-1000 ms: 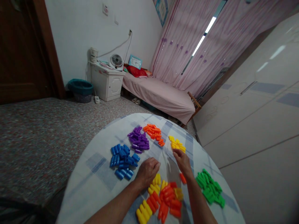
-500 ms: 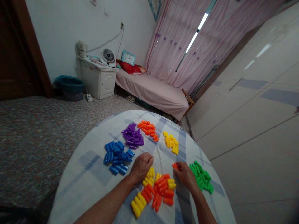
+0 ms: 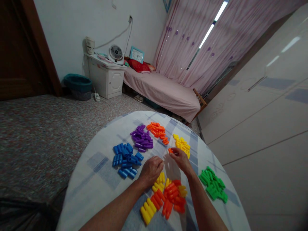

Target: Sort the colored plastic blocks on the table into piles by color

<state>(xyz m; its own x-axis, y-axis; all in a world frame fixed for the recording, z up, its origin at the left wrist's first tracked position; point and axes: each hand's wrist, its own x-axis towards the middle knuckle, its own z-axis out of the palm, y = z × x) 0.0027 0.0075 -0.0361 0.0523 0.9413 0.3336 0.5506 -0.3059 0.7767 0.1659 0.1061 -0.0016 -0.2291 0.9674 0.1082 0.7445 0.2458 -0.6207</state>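
You're at a round table (image 3: 77, 205) w/ a cloth (image 3: 99, 165) on it, white w/ blue-grey squares. On the far side of the rm there's a pink bed (image 3: 163, 86) & thin pink curtains (image 3: 175, 48). A shiny white closet (image 3: 260, 128) is on the right; a white cabinet (image 3: 103, 80) w/ a fan (image 3: 116, 53) on top is far left. The floor (image 3: 48, 134) is speckled.

The bits look like smooth, shiny plastic, made of short round tubes stuck side by side. Blue pile (image 3: 126, 160) is left, purple pile (image 3: 142, 139) & orange pile (image 3: 157, 130) far, yellow pile (image 3: 182, 145) far right, green pile (image 3: 213, 183) right. A mixed red-orange & yellow pile (image 3: 172, 192) sits near you, btwn your arms.

Your R hand (image 3: 180, 158) pinches an orange bit (image 3: 170, 150) in its fingertips, just this side of the yellow pile. Your L hand (image 3: 152, 168) has its fingers curled, next to the mixed pile; can't tell if it's closed on smth.

Green pile's nearest the right edge. Bare cloth runs btwn blue pile & the left edge.
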